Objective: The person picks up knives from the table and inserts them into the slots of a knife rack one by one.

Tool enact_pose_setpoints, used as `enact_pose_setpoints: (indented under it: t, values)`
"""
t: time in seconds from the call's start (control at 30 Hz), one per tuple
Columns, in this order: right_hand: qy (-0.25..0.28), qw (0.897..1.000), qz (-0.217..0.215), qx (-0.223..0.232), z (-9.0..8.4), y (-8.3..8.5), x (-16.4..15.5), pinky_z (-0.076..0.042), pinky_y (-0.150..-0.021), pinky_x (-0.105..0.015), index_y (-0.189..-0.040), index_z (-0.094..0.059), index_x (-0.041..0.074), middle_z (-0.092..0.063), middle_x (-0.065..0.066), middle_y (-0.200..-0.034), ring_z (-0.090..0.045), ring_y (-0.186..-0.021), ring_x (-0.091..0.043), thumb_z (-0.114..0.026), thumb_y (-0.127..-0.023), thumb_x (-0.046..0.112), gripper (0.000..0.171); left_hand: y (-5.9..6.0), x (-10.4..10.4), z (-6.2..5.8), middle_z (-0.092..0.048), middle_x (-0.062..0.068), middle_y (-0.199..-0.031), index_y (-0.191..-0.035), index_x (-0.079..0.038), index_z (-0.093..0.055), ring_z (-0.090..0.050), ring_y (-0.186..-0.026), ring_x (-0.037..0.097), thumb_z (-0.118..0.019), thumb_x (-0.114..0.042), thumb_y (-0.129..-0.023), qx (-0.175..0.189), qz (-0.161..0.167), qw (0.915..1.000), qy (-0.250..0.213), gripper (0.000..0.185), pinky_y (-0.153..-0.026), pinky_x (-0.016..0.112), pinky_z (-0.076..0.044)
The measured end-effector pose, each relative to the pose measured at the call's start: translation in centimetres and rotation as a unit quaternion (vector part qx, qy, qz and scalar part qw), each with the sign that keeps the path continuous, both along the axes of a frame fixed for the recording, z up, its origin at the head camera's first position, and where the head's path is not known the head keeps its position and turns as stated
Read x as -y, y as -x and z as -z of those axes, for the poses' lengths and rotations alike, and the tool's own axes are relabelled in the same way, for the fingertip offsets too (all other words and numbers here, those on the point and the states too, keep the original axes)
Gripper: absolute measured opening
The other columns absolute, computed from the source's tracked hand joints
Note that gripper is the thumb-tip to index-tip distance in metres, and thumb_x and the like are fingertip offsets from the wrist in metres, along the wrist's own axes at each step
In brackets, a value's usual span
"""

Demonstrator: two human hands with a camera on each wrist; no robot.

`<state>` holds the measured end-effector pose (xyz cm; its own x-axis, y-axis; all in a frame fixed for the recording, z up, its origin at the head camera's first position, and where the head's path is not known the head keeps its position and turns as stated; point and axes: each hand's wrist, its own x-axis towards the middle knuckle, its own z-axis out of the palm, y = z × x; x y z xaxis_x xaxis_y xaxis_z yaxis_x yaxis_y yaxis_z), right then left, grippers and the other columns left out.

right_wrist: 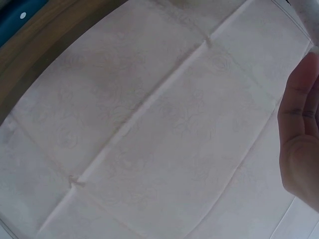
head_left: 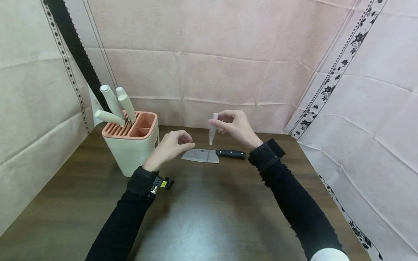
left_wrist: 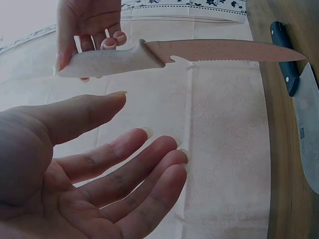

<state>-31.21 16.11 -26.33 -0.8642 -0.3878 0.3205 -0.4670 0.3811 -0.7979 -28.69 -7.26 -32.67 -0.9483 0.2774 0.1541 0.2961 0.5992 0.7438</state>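
Note:
My right hand (head_left: 240, 127) grips a knife by its white handle (head_left: 213, 131), with the blade pointing down. Seen in the left wrist view, the knife's pinkish blade (left_wrist: 224, 50) has a serrated stretch and a notch near the handle. My left hand (head_left: 169, 146) holds nothing; its fingers are relaxed and apart from the knife, beside the knife block. Behind the held knife, a cleaver (head_left: 199, 155) with a black riveted handle (head_left: 230, 154) lies flat on the table. The right wrist view catches only the edge of my right hand (right_wrist: 301, 149).
A pale green knife block (head_left: 135, 156) with a pink slotted top stands at the left, holding several white-handled knives (head_left: 112, 101). The brown wooden table (head_left: 196, 217) ends at a light cloth wall (head_left: 209, 72) at the back, with more cloth on both sides.

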Motion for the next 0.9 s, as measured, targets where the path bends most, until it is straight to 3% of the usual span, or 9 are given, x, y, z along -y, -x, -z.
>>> enact_pose_setpoints:
  t: [0.17,0.43,0.63,0.9]
  values:
    - [0.004,1.0,-0.01,-0.016,1.6,1.7,0.1,-0.058,-0.069,-0.043,-0.102,-0.072,0.007,-0.071,-0.013,-0.088,-0.066,-0.073,-0.034,-0.075,-0.084,0.027,0.027,0.4,-0.7,0.1,-0.067,0.012,-0.11,-0.113,-0.004,-0.063,-0.062,-0.103,0.027,-0.066,-0.029,-0.092,-0.004,0.004,1.0,-0.006,0.033,-0.09,0.042,-0.051]
    - [-0.004,0.999,-0.026,-0.036,2.0,1.5,1.1,-0.058,-0.067,-0.044,-0.099,-0.073,0.01,-0.074,-0.008,-0.087,-0.066,-0.065,-0.021,-0.074,-0.085,0.028,0.023,0.8,-1.9,0.1,-0.067,0.011,-0.112,-0.115,-0.007,-0.061,-0.061,-0.105,0.025,-0.067,-0.028,-0.091,-0.026,0.024,0.9983,-0.047,0.033,-0.091,0.041,-0.051]
    - [-0.003,0.998,-0.042,-0.048,1.9,1.4,1.7,-0.058,-0.066,-0.045,-0.098,-0.073,0.009,-0.074,-0.009,-0.089,-0.067,-0.069,-0.028,-0.073,-0.086,0.025,0.02,1.1,-2.4,0.3,-0.07,0.009,-0.104,-0.115,-0.008,-0.062,-0.064,-0.097,0.023,-0.069,-0.025,-0.09,-0.056,0.03,0.9954,-0.071,0.031,-0.082,0.037,-0.052]
    - [-0.015,0.998,-0.034,-0.048,1.8,0.7,1.4,-0.057,-0.064,-0.034,-0.107,-0.072,0.01,-0.073,-0.011,-0.097,-0.066,-0.067,-0.021,-0.069,-0.089,0.028,0.026,1.2,-2.8,-0.1,-0.072,0.011,-0.096,-0.11,-0.006,-0.066,-0.067,-0.087,0.022,-0.069,-0.018,-0.09,-0.086,0.028,0.9934,-0.071,0.024,-0.075,0.034,-0.054]
